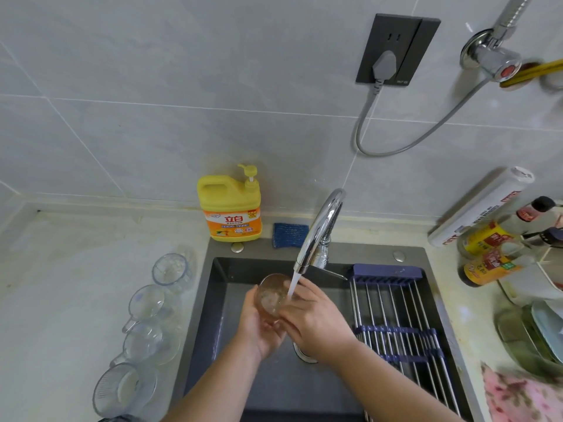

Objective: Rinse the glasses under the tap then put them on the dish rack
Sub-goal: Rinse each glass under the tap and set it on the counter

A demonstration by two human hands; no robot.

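Note:
A clear glass [271,295] is held over the dark sink [219,300], its mouth facing the camera. My left hand [259,327] cups it from below and the left. My right hand [316,321] grips its right side. Water runs from the chrome tap [320,229] onto the glass's right rim and my right fingers. Several more clear glasses [146,306] stand in a row on the counter left of the sink. The dish rack [396,312], metal rods with blue ends, spans the sink's right half with nothing on it.
A yellow detergent bottle [230,205] and a blue sponge [289,236] sit behind the sink. Sauce bottles [490,254], a roll and stacked dishes [536,336] crowd the right counter. A pink cloth [518,394] lies at the lower right. A grey cable hangs from the wall socket [393,50].

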